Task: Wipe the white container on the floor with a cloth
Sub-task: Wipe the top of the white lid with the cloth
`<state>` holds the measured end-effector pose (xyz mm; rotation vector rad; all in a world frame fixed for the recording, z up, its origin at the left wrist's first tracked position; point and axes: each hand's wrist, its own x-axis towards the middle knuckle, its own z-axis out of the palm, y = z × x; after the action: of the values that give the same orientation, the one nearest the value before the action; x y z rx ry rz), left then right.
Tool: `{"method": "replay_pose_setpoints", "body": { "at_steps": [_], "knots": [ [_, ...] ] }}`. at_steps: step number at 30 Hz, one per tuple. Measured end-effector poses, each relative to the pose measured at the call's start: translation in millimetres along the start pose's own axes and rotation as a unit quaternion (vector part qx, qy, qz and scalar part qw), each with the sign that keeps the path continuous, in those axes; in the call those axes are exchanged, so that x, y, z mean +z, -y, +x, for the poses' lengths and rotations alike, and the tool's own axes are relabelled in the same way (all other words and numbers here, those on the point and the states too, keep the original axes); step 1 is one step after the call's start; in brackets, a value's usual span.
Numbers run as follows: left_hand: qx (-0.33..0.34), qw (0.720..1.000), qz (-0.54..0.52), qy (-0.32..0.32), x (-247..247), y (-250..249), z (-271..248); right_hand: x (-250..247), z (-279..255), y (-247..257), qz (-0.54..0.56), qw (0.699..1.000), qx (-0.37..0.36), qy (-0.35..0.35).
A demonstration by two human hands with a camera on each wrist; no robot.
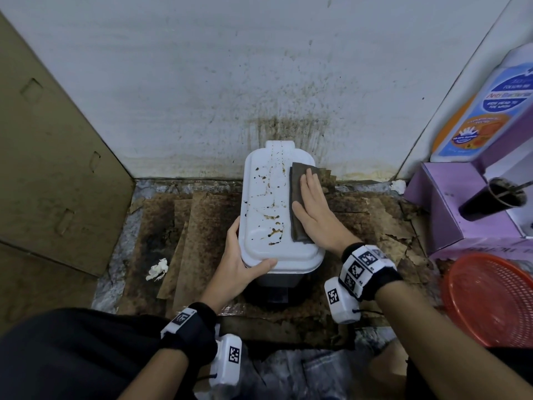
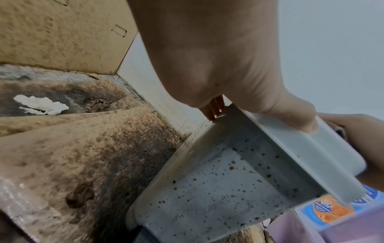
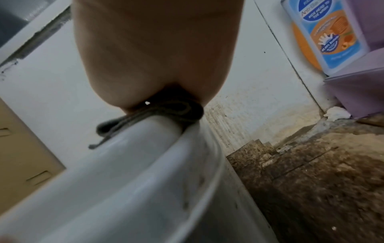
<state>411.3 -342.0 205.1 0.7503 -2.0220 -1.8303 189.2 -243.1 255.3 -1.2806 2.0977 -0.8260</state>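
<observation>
On the floor (image 1: pixel 144 226), left hand (image 1: pixel 239 267) clamped on white container (image 1: pixel 268 197) to steady it, right hand (image 1: pixel 314 209) flat, fingers straight, pressing cloth (image 1: pixel 300 197) for wiping.

The floor (image 1: pixel 115 284) is pale and speckled where bare, and mostly covered by stained brown cardboard sheets (image 1: pixel 199 223) that overlap and reach the back wall. The white container (image 1: pixel 268 203) stands on the sheets at the middle of the back edge, against the wall. A crumpled white tissue (image 1: pixel 157 269) lies near the left edge. At the right edge stand a purple box (image 1: pixel 444 203) and an orange basket (image 1: pixel 487 298).
</observation>
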Motion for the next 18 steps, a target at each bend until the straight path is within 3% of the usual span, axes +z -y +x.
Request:
{"method": "replay_pose_setpoints", "body": {
  "at_steps": [9,18],
  "knots": [
    [0.000,1.000,0.007,-0.007,1.2,1.7,-0.2,45.4,-73.4,15.1,-0.002,0.997,-0.002,-0.072],
    [-0.001,1.000,0.009,-0.007,1.1,0.3,-0.3,23.0,-29.6,7.9,-0.034,0.999,0.012,-0.036]
  ]
}}
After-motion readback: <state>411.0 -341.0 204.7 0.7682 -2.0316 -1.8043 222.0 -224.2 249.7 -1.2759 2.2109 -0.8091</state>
